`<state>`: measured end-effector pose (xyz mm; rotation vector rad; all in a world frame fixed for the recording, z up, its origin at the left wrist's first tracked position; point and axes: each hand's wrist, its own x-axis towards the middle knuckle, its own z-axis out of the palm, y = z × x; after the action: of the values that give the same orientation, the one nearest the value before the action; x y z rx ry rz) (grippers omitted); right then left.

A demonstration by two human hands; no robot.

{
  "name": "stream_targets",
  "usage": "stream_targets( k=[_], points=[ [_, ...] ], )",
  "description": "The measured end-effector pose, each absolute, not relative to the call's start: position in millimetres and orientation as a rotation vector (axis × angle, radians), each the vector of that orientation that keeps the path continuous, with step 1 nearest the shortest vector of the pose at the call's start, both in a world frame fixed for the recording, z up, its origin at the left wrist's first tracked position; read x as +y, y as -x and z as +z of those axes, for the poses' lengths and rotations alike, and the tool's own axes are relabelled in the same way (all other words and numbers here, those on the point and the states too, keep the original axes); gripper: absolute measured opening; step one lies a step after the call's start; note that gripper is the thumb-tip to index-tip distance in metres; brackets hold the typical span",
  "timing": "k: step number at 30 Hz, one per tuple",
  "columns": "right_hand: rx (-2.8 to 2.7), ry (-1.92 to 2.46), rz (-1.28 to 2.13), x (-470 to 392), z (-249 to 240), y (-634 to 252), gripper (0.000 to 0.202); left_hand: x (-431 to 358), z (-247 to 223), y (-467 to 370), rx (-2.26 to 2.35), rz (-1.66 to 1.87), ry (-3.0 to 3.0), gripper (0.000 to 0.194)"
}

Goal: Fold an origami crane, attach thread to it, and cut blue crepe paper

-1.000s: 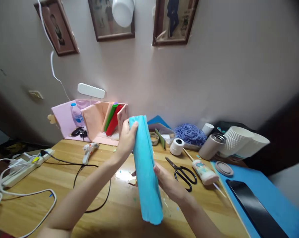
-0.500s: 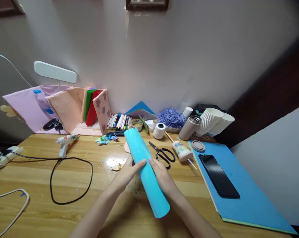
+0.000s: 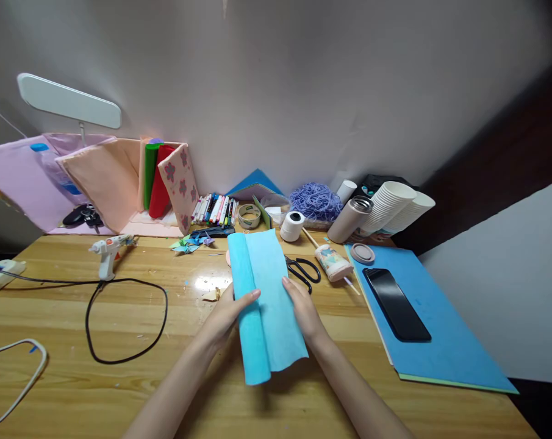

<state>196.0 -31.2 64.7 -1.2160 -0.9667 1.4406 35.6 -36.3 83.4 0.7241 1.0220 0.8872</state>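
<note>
A roll of turquoise crepe paper (image 3: 249,317), partly unrolled, is held above the wooden table. My left hand (image 3: 227,311) wraps round the rolled part, its thumb across the front. At the other side, my right hand (image 3: 302,308) pinches the free edge of the loose sheet, thumb in front and the other fingers behind. Black-handled scissors (image 3: 305,268) lie just beyond the sheet, which hides part of their blades. Close to them is a small decorated paper-cup piece (image 3: 333,263) with a stick through it.
A glue gun (image 3: 107,255) with its looped black cable (image 3: 166,305) stands at left. On the right, a phone (image 3: 396,303) rests on a blue board (image 3: 444,335). Along the wall are markers (image 3: 215,209), tape (image 3: 249,216), purple yarn (image 3: 316,201), a tumbler (image 3: 350,219) and paper cups (image 3: 392,207).
My right hand has drawn the paper's edge out to the right, so a flat sheet now shows beside the roll. The roll stands more upright, and the camera view has shifted.
</note>
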Motion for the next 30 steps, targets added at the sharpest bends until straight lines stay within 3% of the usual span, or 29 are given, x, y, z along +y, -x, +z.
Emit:
stream_targets(
  k=[4,11,17,21,30],
  points=[
    [-1.017,1.286,1.257,-26.7,58.1,-203.3,0.041,-40.9,74.3,-32.1,1.056,0.831,-0.744,0.059],
    [-1.380,1.354,1.249,-4.2,25.4,-239.5,0.036,-38.9,74.5,-14.8,1.218,0.870,-0.742,0.047],
    [-1.766,1.757,0.385,4.2,-0.5,-255.7,0.027,-33.7,81.3,-11.4,1.112,0.872,-0.744,0.046],
    [-1.881,1.922,0.130,8.4,1.4,-252.6,0.032,-30.1,92.7,-13.0,1.059,0.858,-0.586,0.044],
    [-2.074,2.127,0.293,30.4,16.2,-256.1,0.023,-15.5,124.6,-15.7,1.025,0.894,-0.391,0.040]
  ],
)
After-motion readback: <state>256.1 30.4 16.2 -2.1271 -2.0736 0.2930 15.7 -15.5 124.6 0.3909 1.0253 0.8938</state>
